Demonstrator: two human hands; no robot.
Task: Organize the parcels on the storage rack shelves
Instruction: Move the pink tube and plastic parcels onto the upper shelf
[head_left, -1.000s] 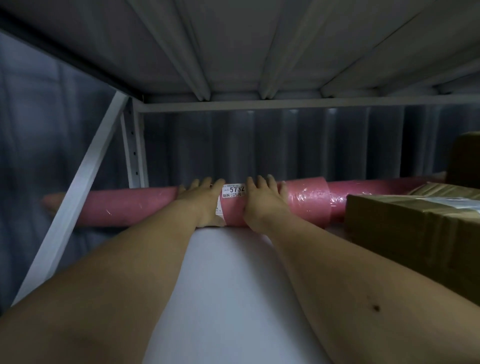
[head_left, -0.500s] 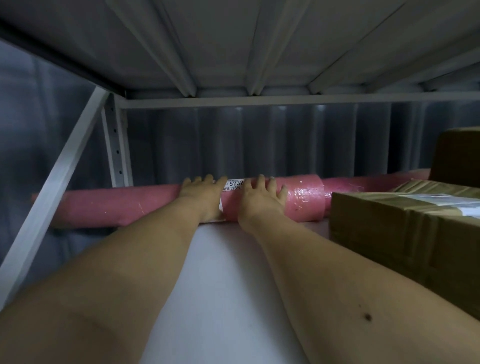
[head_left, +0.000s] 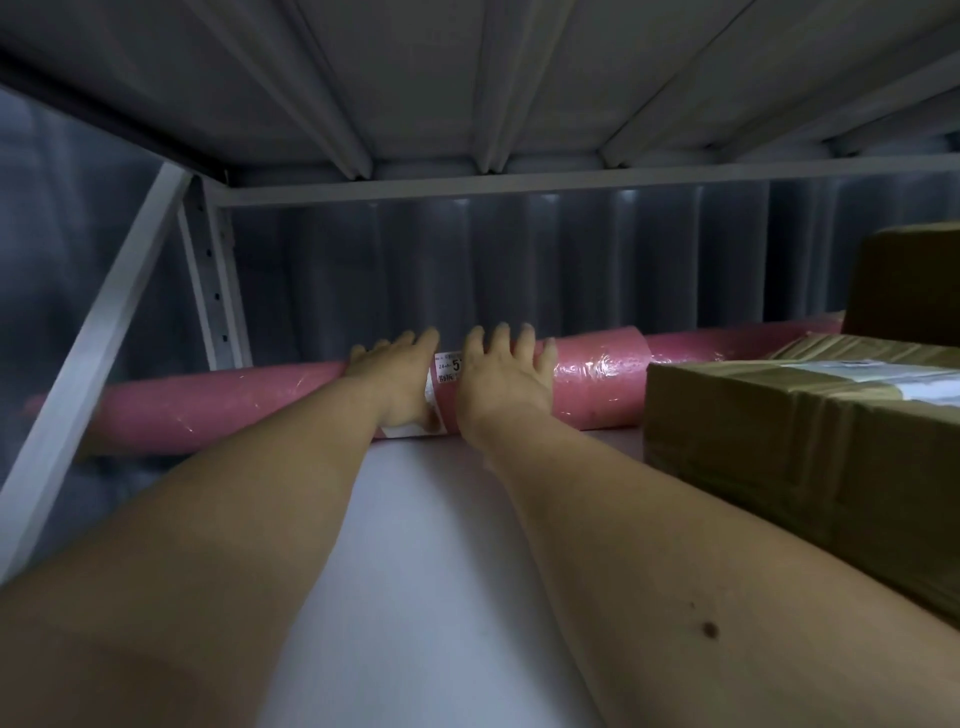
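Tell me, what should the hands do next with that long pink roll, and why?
Probably slide the pink roll a little to the right. Both hands, left hand and right hand, lie flat on its middle beside the white label, fingers over the top. It lies along the back of the white shelf, but its left end pokes out past the rack post, so shifting it should seat it better.

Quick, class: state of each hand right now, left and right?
Left hand: open, fingers spread, palm pressed on the pink roll.
Right hand: open, fingers spread, pressed on the same roll beside the label.
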